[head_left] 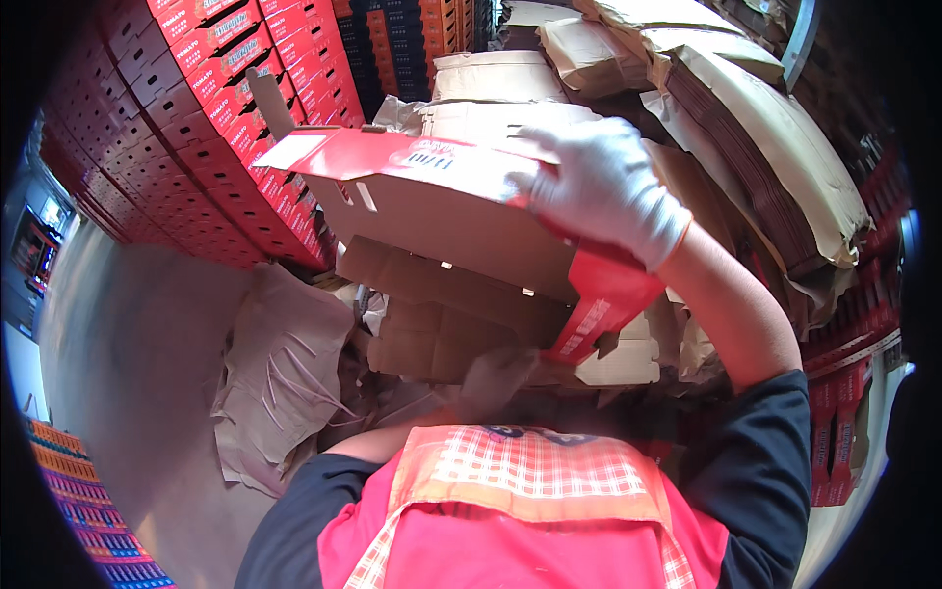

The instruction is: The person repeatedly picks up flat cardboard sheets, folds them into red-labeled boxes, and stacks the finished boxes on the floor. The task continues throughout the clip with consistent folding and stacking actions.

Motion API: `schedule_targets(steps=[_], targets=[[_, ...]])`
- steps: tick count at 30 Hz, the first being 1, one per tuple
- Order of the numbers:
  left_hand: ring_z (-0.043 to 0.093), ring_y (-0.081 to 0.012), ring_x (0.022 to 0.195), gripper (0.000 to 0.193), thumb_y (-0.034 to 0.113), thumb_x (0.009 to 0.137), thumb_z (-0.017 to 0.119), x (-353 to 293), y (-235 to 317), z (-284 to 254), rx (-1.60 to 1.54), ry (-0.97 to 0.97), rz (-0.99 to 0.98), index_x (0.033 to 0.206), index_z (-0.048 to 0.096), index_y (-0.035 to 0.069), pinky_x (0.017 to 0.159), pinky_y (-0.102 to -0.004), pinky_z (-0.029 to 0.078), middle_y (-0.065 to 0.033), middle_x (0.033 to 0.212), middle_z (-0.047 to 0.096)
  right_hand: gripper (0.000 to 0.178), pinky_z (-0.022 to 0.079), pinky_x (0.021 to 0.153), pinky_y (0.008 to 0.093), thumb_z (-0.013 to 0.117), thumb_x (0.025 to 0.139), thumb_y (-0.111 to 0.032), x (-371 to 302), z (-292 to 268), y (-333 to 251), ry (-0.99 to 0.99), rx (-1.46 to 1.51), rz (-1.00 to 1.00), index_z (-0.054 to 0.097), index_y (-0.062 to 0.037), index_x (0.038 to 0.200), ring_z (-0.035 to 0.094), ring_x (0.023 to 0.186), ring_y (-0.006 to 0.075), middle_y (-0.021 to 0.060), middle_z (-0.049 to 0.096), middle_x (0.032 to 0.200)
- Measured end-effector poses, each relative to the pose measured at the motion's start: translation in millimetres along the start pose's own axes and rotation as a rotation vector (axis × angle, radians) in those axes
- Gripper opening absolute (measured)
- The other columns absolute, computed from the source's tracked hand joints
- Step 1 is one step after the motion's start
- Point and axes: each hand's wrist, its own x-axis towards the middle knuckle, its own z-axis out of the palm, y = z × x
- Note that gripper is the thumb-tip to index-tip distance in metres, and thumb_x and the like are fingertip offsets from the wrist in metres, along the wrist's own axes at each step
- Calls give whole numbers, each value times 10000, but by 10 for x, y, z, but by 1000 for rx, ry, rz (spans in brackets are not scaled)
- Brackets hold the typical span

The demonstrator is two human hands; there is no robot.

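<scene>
A partly folded cardboard box [461,216], red outside and plain brown inside, is tilted up in front of me. My right hand [610,182], in a pale work glove, grips its raised red far edge at the right, fingers curled over it. A red end flap hangs down below that hand. My left hand [496,378] is low in front of my chest, by the box's near side. Motion smears it, so its fingers do not show clearly.
Tall stacks of red boxes [221,88] stand at the left. Paper-wrapped bundles of flat cardboard [765,147] lie at the far right, with more beyond the box. Crumpled brown paper [285,363] and loose straps lie on the floor [147,363] at the left.
</scene>
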Motion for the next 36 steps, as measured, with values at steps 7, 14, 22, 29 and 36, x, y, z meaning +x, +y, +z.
schedule_targets(steps=[7, 14, 22, 29, 36], targets=[[488, -410, 1222, 1089, 712, 552, 762, 36, 1783, 167, 1447, 342, 961, 1232, 523, -105, 1095, -543, 290, -287, 1258, 536, 348, 535, 792, 384, 576, 933, -333, -37, -40, 225, -9, 395, 123, 700, -9, 943, 683, 842, 311, 175, 700, 882], [686, -323, 759, 774, 712, 559, 760, 381, 2307, 89, 1386, 56, 884, 909, 705, 24, 685, -403, 546, -180, 795, 689, 235, 541, 665, 344, 660, 902, -191, -443, -236, 450, 341, 224, -12, 622, -8, 1045, 683, 706, 241, 161, 673, 797], [651, -352, 991, 896, 615, 620, 792, 432, 2385, -39, 1365, -165, 582, 1212, 573, -23, 865, -413, 514, -207, 1070, 655, 318, 473, 555, 347, 605, 959, -226, -354, -358, 526, -128, 506, 150, 660, 8, 750, 643, 578, 263, 156, 645, 659], [608, -409, 1009, 992, 708, 629, 750, 313, 2194, -44, 1354, 26, 815, 1171, 538, -96, 903, -466, 476, -270, 1042, 616, 185, 527, 669, 437, 574, 895, -193, 63, 155, 433, -119, 87, -106, 645, -46, 808, 656, 739, 381, 188, 661, 763], [530, -261, 1259, 817, 439, 912, 683, 606, 2066, -274, 711, 271, 1017, 1447, 361, -87, 1065, -356, 396, -195, 1393, 528, 419, 534, 824, 428, 702, 799, -353, 24, 142, 123, -97, 299, -37, 653, -90, 1121, 671, 909, 366, 201, 692, 994]])
